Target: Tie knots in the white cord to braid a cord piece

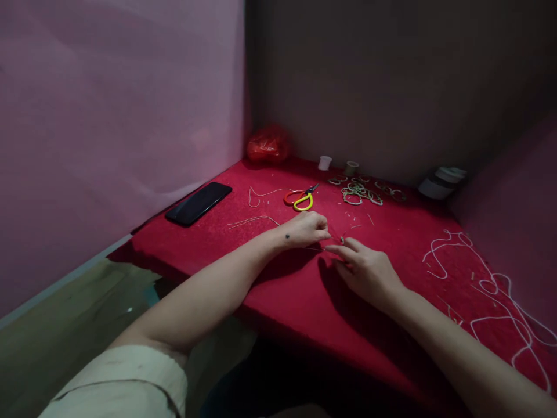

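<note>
Over the middle of the red table, my left hand (310,228) is closed in a pinch on a thin cord (314,249), whose loose ends trail left past the wrist. Facing it, my right hand (363,264) has its fingers bent close together, pinching the same cord near its fingertips. A small greenish beaded piece (342,240) shows just above the right index finger; its far side is hidden. Beyond the left hand lie scissors (303,199) with one red and one yellow handle, blades pointing away to the right.
A black phone (199,204) lies at the left edge. Along the back stand a red plastic bag (268,144), a white spool (324,163), an olive spool (351,169) and a lidded jar (441,183). Several beaded bracelets (359,191) are heaped there. White cord (500,317) tangles at right.
</note>
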`<action>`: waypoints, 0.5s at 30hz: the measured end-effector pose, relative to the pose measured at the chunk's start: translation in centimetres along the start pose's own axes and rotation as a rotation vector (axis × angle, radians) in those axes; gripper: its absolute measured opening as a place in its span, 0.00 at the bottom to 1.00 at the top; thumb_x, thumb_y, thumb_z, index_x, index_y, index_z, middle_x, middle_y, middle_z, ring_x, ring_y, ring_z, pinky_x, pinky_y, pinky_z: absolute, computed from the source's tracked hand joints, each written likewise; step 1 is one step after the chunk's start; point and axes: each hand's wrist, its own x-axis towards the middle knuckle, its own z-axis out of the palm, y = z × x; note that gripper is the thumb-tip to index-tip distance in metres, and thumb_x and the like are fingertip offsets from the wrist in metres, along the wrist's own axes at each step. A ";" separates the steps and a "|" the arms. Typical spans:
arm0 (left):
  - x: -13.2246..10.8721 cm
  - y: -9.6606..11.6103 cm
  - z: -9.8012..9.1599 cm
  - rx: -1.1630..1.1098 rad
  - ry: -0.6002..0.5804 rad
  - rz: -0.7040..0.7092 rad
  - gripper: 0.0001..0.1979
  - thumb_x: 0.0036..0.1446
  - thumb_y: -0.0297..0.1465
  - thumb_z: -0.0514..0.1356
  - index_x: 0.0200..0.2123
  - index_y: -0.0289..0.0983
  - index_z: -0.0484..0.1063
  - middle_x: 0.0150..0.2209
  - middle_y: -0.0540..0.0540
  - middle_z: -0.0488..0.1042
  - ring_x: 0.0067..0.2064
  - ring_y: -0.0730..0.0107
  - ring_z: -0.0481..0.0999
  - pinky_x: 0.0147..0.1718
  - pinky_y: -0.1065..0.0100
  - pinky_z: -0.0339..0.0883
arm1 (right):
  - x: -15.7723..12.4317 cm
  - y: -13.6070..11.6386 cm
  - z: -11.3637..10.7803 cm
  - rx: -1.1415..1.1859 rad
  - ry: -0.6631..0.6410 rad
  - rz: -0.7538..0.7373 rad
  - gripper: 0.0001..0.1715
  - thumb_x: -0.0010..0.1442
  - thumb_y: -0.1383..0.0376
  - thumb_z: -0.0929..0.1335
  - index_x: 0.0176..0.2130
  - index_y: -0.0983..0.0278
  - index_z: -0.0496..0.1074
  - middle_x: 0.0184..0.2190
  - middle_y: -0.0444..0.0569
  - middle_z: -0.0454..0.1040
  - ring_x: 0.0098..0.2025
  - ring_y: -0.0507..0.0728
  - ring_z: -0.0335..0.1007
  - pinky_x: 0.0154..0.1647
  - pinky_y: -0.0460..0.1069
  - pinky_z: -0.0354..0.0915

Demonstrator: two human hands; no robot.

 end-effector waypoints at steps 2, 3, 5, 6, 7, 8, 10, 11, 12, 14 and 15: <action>0.1 -0.1 0.3 -0.096 0.011 -0.007 0.10 0.51 0.33 0.54 0.26 0.32 0.69 0.20 0.52 0.66 0.24 0.77 0.63 0.24 0.73 0.54 | 1.1 -1.3 0.5 -0.129 -0.135 0.005 0.18 0.60 0.63 0.58 0.47 0.60 0.70 0.37 0.51 0.73 0.29 0.55 0.70 0.22 0.47 0.52; 0.1 -0.1 0.3 -0.148 0.013 -0.009 0.10 0.51 0.33 0.54 0.27 0.32 0.69 0.21 0.52 0.66 0.24 0.77 0.63 0.24 0.73 0.55 | 1.6 -1.7 0.6 -0.177 -0.188 0.025 0.18 0.61 0.64 0.57 0.46 0.62 0.70 0.37 0.52 0.73 0.29 0.57 0.71 0.21 0.48 0.51; 0.1 -0.1 0.3 -0.230 0.016 -0.009 0.10 0.51 0.34 0.54 0.29 0.32 0.69 0.21 0.51 0.67 0.24 0.77 0.64 0.23 0.74 0.56 | 2.5 -2.3 0.5 -0.230 -0.254 0.080 0.17 0.61 0.65 0.56 0.42 0.65 0.70 0.35 0.53 0.74 0.29 0.58 0.71 0.21 0.48 0.50; 0.1 -0.1 0.2 -0.257 0.015 -0.010 0.10 0.51 0.34 0.54 0.29 0.32 0.69 0.21 0.52 0.66 0.24 0.78 0.64 0.23 0.74 0.56 | 2.7 -2.4 0.5 -0.237 -0.273 0.105 0.17 0.60 0.65 0.56 0.40 0.65 0.70 0.35 0.53 0.74 0.30 0.59 0.72 0.22 0.49 0.50; 0.0 0.0 0.1 -0.276 0.016 -0.017 0.10 0.52 0.34 0.53 0.30 0.32 0.68 0.21 0.52 0.66 0.23 0.78 0.64 0.22 0.74 0.56 | 2.8 -2.5 0.4 -0.235 -0.282 0.124 0.16 0.60 0.66 0.57 0.39 0.65 0.70 0.35 0.53 0.74 0.30 0.59 0.72 0.22 0.49 0.50; -0.1 0.2 0.0 -0.289 0.017 -0.027 0.10 0.53 0.34 0.52 0.29 0.32 0.68 0.20 0.52 0.66 0.22 0.78 0.63 0.22 0.74 0.56 | 2.8 -2.4 0.3 -0.227 -0.287 0.139 0.15 0.59 0.66 0.57 0.38 0.64 0.70 0.35 0.52 0.73 0.31 0.59 0.71 0.23 0.49 0.51; -0.2 0.4 -0.2 -0.309 0.018 -0.060 0.10 0.55 0.33 0.50 0.29 0.33 0.67 0.18 0.53 0.65 0.20 0.80 0.61 0.20 0.74 0.55 | 2.5 -2.1 0.4 -0.196 -0.270 0.164 0.13 0.58 0.65 0.58 0.35 0.64 0.69 0.35 0.52 0.73 0.32 0.58 0.71 0.24 0.48 0.52; -0.2 0.5 -0.3 -0.320 0.016 -0.081 0.10 0.55 0.32 0.50 0.28 0.33 0.66 0.18 0.53 0.64 0.18 0.80 0.60 0.20 0.74 0.54 | 2.3 -1.9 0.5 -0.176 -0.249 0.175 0.12 0.58 0.65 0.59 0.34 0.64 0.69 0.35 0.51 0.72 0.32 0.57 0.70 0.25 0.48 0.53; -0.2 0.6 -0.4 -0.333 0.012 -0.104 0.10 0.55 0.31 0.49 0.29 0.33 0.66 0.17 0.53 0.65 0.17 0.80 0.59 0.19 0.74 0.54 | 2.1 -1.7 0.6 -0.153 -0.222 0.187 0.11 0.57 0.65 0.59 0.33 0.64 0.69 0.35 0.51 0.71 0.32 0.57 0.70 0.26 0.48 0.54; -0.3 0.5 -0.3 -0.360 -0.007 -0.162 0.09 0.55 0.30 0.49 0.31 0.33 0.67 0.17 0.53 0.65 0.15 0.80 0.58 0.17 0.74 0.52 | 1.6 -1.4 0.9 -0.097 -0.152 0.205 0.09 0.56 0.65 0.60 0.31 0.64 0.68 0.35 0.51 0.70 0.32 0.56 0.68 0.27 0.48 0.55; -0.3 0.4 -0.3 -0.364 -0.023 -0.194 0.10 0.56 0.30 0.48 0.33 0.33 0.67 0.16 0.52 0.65 0.14 0.79 0.58 0.16 0.73 0.52 | 1.4 -1.3 1.1 -0.059 -0.111 0.207 0.08 0.55 0.65 0.60 0.30 0.64 0.67 0.35 0.51 0.70 0.31 0.55 0.67 0.28 0.47 0.56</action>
